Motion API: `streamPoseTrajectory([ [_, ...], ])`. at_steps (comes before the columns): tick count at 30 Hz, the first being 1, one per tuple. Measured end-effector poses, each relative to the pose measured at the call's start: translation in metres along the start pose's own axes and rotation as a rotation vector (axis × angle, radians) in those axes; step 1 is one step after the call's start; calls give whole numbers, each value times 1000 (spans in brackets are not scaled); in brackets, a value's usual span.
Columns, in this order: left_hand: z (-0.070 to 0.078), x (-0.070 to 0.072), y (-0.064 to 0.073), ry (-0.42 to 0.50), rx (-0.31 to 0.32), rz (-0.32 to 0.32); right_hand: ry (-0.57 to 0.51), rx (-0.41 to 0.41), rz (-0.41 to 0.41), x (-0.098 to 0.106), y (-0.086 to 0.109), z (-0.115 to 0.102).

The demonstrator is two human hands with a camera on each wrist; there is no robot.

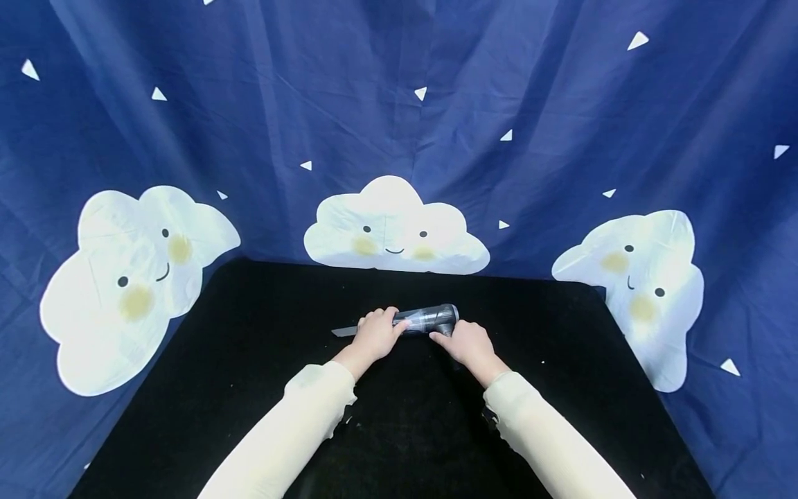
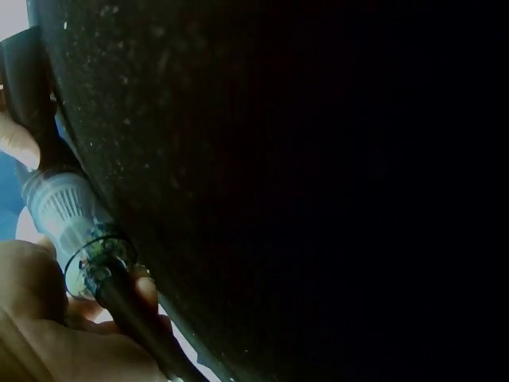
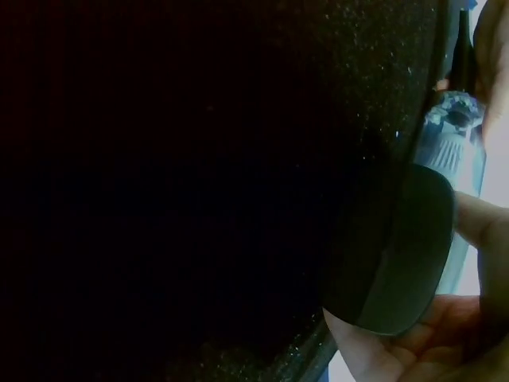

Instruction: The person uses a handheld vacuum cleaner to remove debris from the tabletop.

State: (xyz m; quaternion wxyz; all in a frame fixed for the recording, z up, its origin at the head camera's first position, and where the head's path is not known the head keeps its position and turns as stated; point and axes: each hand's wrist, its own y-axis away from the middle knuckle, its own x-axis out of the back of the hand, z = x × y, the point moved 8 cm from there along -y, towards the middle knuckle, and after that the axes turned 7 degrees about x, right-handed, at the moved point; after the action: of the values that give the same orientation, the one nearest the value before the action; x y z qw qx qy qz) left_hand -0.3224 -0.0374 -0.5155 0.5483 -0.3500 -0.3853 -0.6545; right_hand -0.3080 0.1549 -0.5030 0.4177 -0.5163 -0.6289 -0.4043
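A handheld vacuum cleaner (image 1: 430, 317) lies sideways over the black table, its slim nozzle (image 1: 343, 332) pointing left. My left hand (image 1: 377, 334) grips the front of it, where the nozzle meets the clear dust cup (image 2: 67, 207); fingers show on both sides there in the left wrist view. At the other end, my right hand (image 1: 469, 343) holds the dark handle (image 3: 417, 255), with its rounded end toward the camera in the right wrist view. Some debris seems to sit inside the clear cup near the nozzle. Parts of the handle are hidden by the right hand.
The black cloth-like tabletop (image 1: 399, 443) has a few tiny pale specks on it. Behind and around it hangs a blue curtain (image 1: 361, 104) with white clouds and small triangles. Pale sleeves (image 1: 299, 416) cover both forearms.
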Motion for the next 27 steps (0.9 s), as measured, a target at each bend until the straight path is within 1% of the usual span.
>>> streamPoseTrajectory([
  [3, 0, -3, -1, -21, 2, 0, 8, -17, -20, 1, 1, 2],
  [8, 1, -3, -3, -13, 7, -3, 7, -49, -45, 1, 2, 6],
  [14, 1, -1, -3, -17, -3, -22, 33, -39, -63, -1, -1, 6],
  [20, -2, 3, 0, -54, -28, -55, 54, -8, -147, -6, -2, 6],
  [23, -7, 8, 5, -76, -52, -55, 51, 21, -155, 4, 1, 4],
  [25, -10, 15, 9, -81, -73, -39, 44, 59, -157, 15, 3, 2],
  [27, -14, 23, 14, -85, -94, -19, 28, 115, -155, 27, 5, -2],
])
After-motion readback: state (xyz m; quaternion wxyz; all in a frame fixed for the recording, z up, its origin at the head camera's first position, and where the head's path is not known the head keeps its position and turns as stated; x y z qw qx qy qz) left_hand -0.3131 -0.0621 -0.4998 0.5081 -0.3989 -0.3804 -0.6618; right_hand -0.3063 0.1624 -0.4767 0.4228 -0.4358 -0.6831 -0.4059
